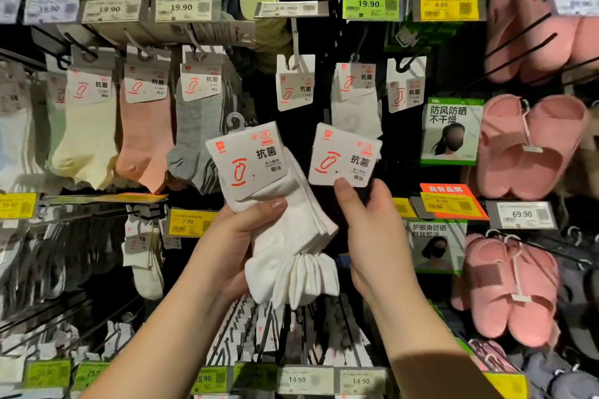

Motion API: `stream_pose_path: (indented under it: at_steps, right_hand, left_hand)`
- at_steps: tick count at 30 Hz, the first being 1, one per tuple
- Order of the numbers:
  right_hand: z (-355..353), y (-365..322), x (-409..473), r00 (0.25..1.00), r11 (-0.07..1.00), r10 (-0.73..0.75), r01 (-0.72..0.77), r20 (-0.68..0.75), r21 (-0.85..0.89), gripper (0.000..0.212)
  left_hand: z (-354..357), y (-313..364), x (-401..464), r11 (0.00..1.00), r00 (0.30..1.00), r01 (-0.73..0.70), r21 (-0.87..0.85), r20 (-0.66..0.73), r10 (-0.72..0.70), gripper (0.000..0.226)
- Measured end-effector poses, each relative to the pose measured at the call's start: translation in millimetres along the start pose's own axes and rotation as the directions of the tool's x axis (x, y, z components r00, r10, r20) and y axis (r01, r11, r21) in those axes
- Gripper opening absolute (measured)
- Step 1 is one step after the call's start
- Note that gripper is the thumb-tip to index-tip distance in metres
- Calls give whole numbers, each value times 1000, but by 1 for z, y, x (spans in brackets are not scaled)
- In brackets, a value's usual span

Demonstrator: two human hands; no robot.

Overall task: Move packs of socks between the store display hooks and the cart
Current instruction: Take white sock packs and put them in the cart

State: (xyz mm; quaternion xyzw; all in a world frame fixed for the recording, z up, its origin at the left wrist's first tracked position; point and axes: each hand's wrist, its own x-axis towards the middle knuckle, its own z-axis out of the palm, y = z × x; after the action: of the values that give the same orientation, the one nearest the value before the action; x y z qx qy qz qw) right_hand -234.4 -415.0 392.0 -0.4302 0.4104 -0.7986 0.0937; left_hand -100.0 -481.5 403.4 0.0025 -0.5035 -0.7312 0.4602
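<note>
My left hand (240, 236) grips a pack of white socks (285, 236) by its middle, with the card label and plastic hanger tilted up to the left. My right hand (372, 230) holds a second pack (343, 155) by the lower edge of its white card; the socks under that card look dark and are mostly hidden by my hand. Both packs are held in front of the display, below a hook (294, 39) with a single sock pack (295, 82) on it. No cart is in view.
Display hooks hold cream (87, 126), pink (146, 133) and grey (197, 126) sock packs at the left and white ones (356, 97) at the right. Pink slippers (531, 146) hang at far right, face-mask packs (452, 133) beside them. Price tags line the rails.
</note>
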Motion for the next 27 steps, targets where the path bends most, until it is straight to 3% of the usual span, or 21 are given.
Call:
stream_pose_path:
  at_steps: [4,9,14,16,20,27]
  right_hand:
    - [-15,-13,23,999,998,-42,40,-34,-57,17]
    - [-34,-30,54,997,986,-74,72,-8,-150,12]
    - [-34,-46,105,993,959,-112,121,46,-258,53]
    - [-33,-49,130,991,946,-122,133,56,-294,59]
    - [-32,-63,160,985,919,-160,175,72,-354,37]
    - [-29,-64,183,986,877,-145,167,84,-451,22]
  left_hand:
    - [-8,8,5,999,998,-21,-40,-58,19,45]
    - [-10,14,6,1000,999,-12,-24,-44,11,42]
    - [2,25,13,998,998,-57,18,3,57,42]
    - [7,28,14,997,998,-64,36,26,63,44]
    - [14,29,15,997,997,-57,57,49,54,43]
    - [20,28,16,997,998,-37,60,43,34,42]
